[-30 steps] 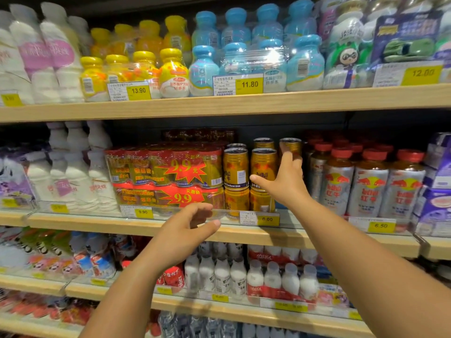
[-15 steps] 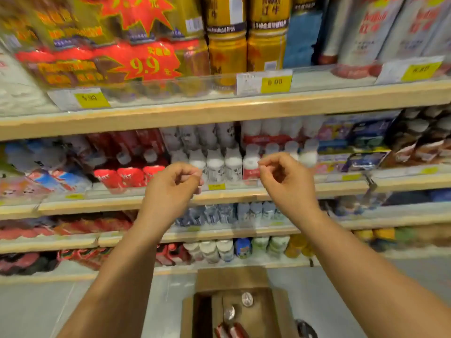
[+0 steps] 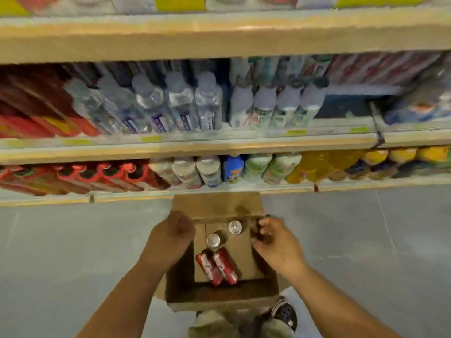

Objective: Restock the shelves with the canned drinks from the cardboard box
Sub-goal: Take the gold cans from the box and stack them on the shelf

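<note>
Head view: the box (image 3: pixel 219 297) sits on the floor (image 3: pixel 73 252) below the shelves (image 3: pixel 219 150). Inside it, two upright cans (image 3: pixel 235 227) stand behind two red cans (image 3: pixel 225 265) lying side by side. The left hand (image 3: pixel 170 236) is curled at its left wall and the right hand (image 3: pixel 275 242) at its right; blur hides whether either grips anything

Bright, even light is falling from overhead. Motion blur is smearing the shelves (image 3: pixel 219 37) and water bottles (image 3: pixel 180 103), with blocky artefacts along the top edge. The wide lens is bowing the shelf lines. The cardboard box (image 3: pixel 219 293) is shadowing its own near inside wall, while the can tops (image 3: pixel 235 227) are glinting.
</note>
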Action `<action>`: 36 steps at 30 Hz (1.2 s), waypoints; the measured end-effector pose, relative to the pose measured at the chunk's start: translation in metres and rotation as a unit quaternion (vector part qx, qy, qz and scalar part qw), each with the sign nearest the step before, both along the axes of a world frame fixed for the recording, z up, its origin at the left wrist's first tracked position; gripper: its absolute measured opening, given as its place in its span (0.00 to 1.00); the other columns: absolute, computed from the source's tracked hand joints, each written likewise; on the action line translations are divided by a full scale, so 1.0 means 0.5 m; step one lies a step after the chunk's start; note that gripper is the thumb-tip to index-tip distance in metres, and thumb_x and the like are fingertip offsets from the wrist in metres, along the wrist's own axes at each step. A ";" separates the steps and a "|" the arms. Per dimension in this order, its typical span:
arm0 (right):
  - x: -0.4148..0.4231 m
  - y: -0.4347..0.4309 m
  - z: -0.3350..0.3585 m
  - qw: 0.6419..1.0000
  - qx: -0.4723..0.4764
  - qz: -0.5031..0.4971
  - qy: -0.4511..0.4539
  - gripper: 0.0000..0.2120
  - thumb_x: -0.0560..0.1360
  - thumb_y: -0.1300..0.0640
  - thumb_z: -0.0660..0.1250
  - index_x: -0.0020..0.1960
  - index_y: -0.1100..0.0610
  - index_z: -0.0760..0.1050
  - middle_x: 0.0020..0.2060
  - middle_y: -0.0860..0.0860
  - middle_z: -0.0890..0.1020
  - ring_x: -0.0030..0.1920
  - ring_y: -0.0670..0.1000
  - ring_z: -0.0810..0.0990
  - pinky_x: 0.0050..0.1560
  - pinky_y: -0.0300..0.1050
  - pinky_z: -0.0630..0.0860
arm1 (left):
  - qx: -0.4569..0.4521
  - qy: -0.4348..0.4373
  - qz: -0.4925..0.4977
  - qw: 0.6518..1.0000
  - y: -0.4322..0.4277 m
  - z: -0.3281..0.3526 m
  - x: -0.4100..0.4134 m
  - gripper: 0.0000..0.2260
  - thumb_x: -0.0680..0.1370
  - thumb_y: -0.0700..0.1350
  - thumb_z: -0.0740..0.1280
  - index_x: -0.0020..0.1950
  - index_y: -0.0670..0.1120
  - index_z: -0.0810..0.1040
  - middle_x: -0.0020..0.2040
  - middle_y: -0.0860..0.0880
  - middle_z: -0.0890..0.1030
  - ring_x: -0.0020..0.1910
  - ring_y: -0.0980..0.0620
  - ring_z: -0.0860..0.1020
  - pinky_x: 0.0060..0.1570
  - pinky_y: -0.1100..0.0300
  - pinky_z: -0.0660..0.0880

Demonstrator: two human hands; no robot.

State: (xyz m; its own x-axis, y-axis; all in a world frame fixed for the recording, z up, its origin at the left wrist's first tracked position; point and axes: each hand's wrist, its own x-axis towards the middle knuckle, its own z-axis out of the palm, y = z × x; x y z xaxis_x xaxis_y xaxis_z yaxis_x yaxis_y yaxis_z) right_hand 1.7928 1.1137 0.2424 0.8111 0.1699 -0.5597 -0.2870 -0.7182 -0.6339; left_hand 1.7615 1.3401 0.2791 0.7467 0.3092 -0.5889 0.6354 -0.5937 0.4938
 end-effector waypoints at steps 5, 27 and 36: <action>-0.076 0.010 -0.285 0.996 -0.039 -0.029 0.071 0.24 0.70 0.54 0.72 0.64 0.50 0.68 0.51 0.46 0.75 0.55 0.51 0.77 0.56 0.43 0.74 | 0.027 0.107 -0.049 0.993 -0.009 -0.350 -0.074 0.15 0.73 0.51 0.67 0.58 0.53 0.71 0.55 0.51 0.78 0.56 0.49 0.78 0.54 0.54 0.76; 0.022 0.082 -0.858 0.988 -0.105 0.109 -0.039 0.33 0.68 0.58 0.72 0.69 0.53 0.63 0.65 0.54 0.69 0.61 0.56 0.73 0.61 0.43 0.66 | 0.028 0.043 0.037 0.998 -0.099 -0.912 -0.064 0.25 0.70 0.41 0.70 0.62 0.44 0.62 0.58 0.41 0.72 0.53 0.39 0.76 0.47 0.52 0.73; -0.015 0.048 -0.639 0.998 0.007 0.045 -0.031 0.32 0.64 0.55 0.76 0.65 0.51 0.67 0.57 0.49 0.67 0.51 0.40 0.67 0.56 0.36 0.69 | -0.001 -0.063 0.043 0.997 -0.060 -0.703 -0.057 0.29 0.66 0.43 0.76 0.64 0.51 0.70 0.57 0.47 0.74 0.54 0.52 0.72 0.49 0.71 0.67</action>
